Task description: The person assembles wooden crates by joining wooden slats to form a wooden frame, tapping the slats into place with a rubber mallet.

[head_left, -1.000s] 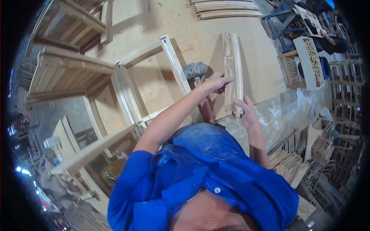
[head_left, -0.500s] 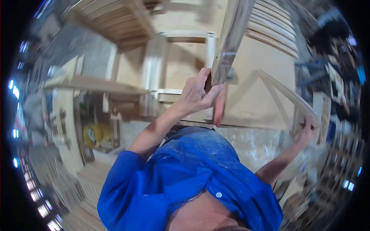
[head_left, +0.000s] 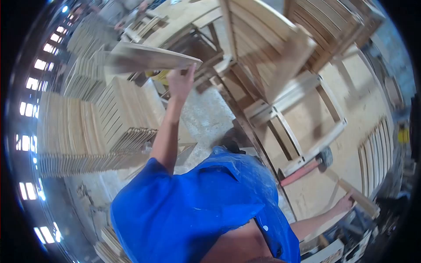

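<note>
Out over the floor at the upper left, my left hand (head_left: pixel 180 84) is closed on the end of a flat wooden board (head_left: pixel 153 58), which is blurred at its far end. At the lower right my right hand (head_left: pixel 343 204) grips a short wooden slat (head_left: pixel 358 199) beside the table edge. Between my hands, a wooden frame (head_left: pixel 309 155) with crosspieces lies on the plywood table (head_left: pixel 324 195). A mallet with a red handle (head_left: pixel 300 172) and a dark head rests against the frame's near side.
Tall stacks of slatted wooden panels (head_left: pixel 94 118) stand on the left. Slatted chair-like pieces (head_left: pixel 258 37) are on the table's far side. A row of curved slats (head_left: pixel 376 155) lies at the right. Metal parts (head_left: pixel 351 228) are at the lower right.
The view has turned left. My left hand has swung from over the table to the upper left, with the board still in it. My right hand still holds the slat.
</note>
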Demonstrator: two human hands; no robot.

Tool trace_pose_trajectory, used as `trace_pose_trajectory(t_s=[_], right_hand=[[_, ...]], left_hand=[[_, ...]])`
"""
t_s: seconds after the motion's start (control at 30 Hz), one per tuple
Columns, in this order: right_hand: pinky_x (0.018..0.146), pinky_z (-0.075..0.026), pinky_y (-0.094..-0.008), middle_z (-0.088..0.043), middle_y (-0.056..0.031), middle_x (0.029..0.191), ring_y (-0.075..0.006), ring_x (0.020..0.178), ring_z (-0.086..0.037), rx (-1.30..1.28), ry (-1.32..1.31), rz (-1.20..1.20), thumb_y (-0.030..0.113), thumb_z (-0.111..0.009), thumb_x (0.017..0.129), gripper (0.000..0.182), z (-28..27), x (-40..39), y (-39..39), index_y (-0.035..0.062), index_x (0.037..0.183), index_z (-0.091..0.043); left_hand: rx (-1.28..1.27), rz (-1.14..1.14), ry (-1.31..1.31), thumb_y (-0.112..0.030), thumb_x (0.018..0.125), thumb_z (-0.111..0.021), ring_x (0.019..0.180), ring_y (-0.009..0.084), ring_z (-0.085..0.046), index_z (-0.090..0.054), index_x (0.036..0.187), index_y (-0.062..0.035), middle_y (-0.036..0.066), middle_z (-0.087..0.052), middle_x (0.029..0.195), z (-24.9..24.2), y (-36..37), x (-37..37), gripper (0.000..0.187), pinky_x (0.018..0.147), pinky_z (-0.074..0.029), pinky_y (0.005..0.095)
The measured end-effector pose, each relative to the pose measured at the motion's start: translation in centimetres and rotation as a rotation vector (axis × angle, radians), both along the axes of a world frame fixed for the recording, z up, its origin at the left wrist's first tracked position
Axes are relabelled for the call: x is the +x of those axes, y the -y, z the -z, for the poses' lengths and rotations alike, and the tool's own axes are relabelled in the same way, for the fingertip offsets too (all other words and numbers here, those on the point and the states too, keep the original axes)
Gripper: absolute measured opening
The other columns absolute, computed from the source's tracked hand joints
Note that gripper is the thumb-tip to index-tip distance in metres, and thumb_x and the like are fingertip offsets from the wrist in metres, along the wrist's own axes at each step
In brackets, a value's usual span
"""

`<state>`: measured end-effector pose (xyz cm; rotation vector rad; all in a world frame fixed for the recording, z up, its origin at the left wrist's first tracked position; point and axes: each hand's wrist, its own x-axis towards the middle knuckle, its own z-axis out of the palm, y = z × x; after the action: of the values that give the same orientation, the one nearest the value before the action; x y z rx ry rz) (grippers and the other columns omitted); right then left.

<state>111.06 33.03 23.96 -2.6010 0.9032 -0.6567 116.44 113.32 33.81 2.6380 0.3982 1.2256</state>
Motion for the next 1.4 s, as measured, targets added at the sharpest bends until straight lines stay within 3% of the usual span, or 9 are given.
trace_pose_trajectory(t_s=[0.03, 0.1, 0.17, 0.37, 0.5, 0.63, 0.9, 1.07, 1.4], right_hand=[[0.086, -0.053, -0.0376, -0.070, -0.0230, 0.104, -0.0294, 0.098, -0.067, -0.078, -0.031, 0.028, 0.051, -0.063, 0.092, 0.063, -0.2, 0.0, 0.2, -0.0101, 0.106, -0.069], [0.081, -0.055, -0.0347, -0.071, -0.0227, 0.104, -0.0253, 0.097, -0.068, -0.165, -0.046, 0.041, 0.047, -0.063, 0.094, 0.058, -2.0, 1.6, -2.1, -0.0091, 0.106, -0.070], [0.081, -0.054, -0.0335, -0.072, -0.0210, 0.102, -0.0238, 0.091, -0.069, 0.347, 0.193, 0.099, 0.040, -0.063, 0.095, 0.048, -7.4, 0.4, -10.0, -0.0055, 0.109, -0.071], [0.078, -0.055, -0.0342, -0.072, -0.0163, 0.097, -0.0209, 0.083, -0.068, 0.412, 0.422, -0.132, 0.024, -0.067, 0.093, 0.033, -9.4, 0.5, -25.6, -0.0038, 0.110, -0.071], [0.075, -0.056, -0.0352, -0.072, -0.0123, 0.094, -0.0181, 0.080, -0.067, 0.428, 0.424, -0.098, 0.014, -0.071, 0.090, 0.026, -6.3, 0.2, -36.8, -0.0050, 0.109, -0.070], [0.066, -0.062, -0.0331, -0.070, -0.0117, 0.092, -0.0160, 0.081, -0.066, 0.695, 0.771, -0.328, 0.008, -0.080, 0.083, 0.029, -7.1, 4.3, -50.4, -0.0068, 0.103, -0.066], [0.057, -0.056, -0.0303, -0.071, -0.0153, 0.076, -0.0182, 0.068, -0.070, 0.391, 0.523, -0.175, 0.013, -0.078, 0.085, 0.024, -5.5, 7.9, -56.3, -0.0070, 0.092, -0.065], [0.053, -0.051, -0.0325, -0.069, -0.0170, 0.071, -0.0221, 0.057, -0.067, -0.118, 0.386, -0.289, 0.012, -0.076, 0.084, 0.021, -6.7, 9.1, -57.2, -0.0066, 0.082, -0.066], [0.055, -0.051, -0.0311, -0.069, -0.0158, 0.066, -0.0213, 0.056, -0.068, -0.037, 0.354, -0.200, 0.014, -0.075, 0.084, 0.023, -5.8, 11.4, -59.6, -0.0072, 0.080, -0.068]], left_hand=[[0.194, -0.201, -0.128, -0.011, 0.087, -0.070, 0.087, 0.0328, -0.069, -0.068, 0.105, -0.0030, 0.016, -0.071, 0.097, 2.0, -1.6, 0.0, 0.019, 0.076, -0.055, 0.0377], [0.054, 0.142, 0.131, -0.009, 0.082, -0.069, 0.090, 0.0344, -0.068, -0.066, 0.104, -0.0042, 0.016, -0.070, 0.098, 3.3, -5.1, -0.3, 0.023, 0.076, -0.055, 0.0407], [0.199, 0.109, 0.112, -0.007, 0.077, -0.070, 0.090, 0.0349, -0.067, -0.065, 0.102, -0.0047, 0.016, -0.069, 0.098, 4.6, -8.0, 0.0, 0.025, 0.076, -0.055, 0.0412], [0.182, 0.162, -0.025, -0.012, 0.080, -0.070, 0.091, 0.0348, -0.067, -0.064, 0.105, -0.0063, 0.017, -0.068, 0.103, 8.0, -16.5, 3.2, 0.027, 0.073, -0.055, 0.0416], [-0.289, 0.002, -0.394, -0.026, 0.087, -0.072, 0.089, 0.0320, -0.069, -0.069, 0.096, 0.0009, 0.018, -0.071, 0.096, 9.5, -19.1, 6.1, 0.029, 0.073, -0.054, 0.0387], [-0.747, 0.213, -0.008, -0.009, 0.085, -0.074, 0.087, 0.0202, -0.069, -0.070, 0.102, 0.0044, 0.014, -0.073, 0.102, 11.2, -19.5, 9.2, 0.022, 0.080, -0.054, 0.0349], [-1.005, 0.417, -0.011, -0.005, 0.088, -0.072, 0.088, 0.0164, -0.067, -0.069, 0.107, 0.0052, 0.012, -0.072, 0.102, 9.8, -20.4, 11.4, 0.022, 0.081, -0.053, 0.0307], [-0.523, 0.293, -0.202, -0.023, 0.097, -0.065, 0.085, 0.0179, -0.067, -0.068, 0.110, 0.0076, 0.017, -0.072, 0.096, 7.1, -21.8, 12.3, 0.033, 0.077, -0.052, 0.0333], [-0.996, 0.476, -0.160, -0.019, 0.101, -0.057, 0.085, 0.0249, -0.070, -0.052, 0.133, 0.0063, 0.020, -0.069, 0.102, 5.2, -21.9, 12.4, 0.041, 0.077, -0.059, 0.0341]])
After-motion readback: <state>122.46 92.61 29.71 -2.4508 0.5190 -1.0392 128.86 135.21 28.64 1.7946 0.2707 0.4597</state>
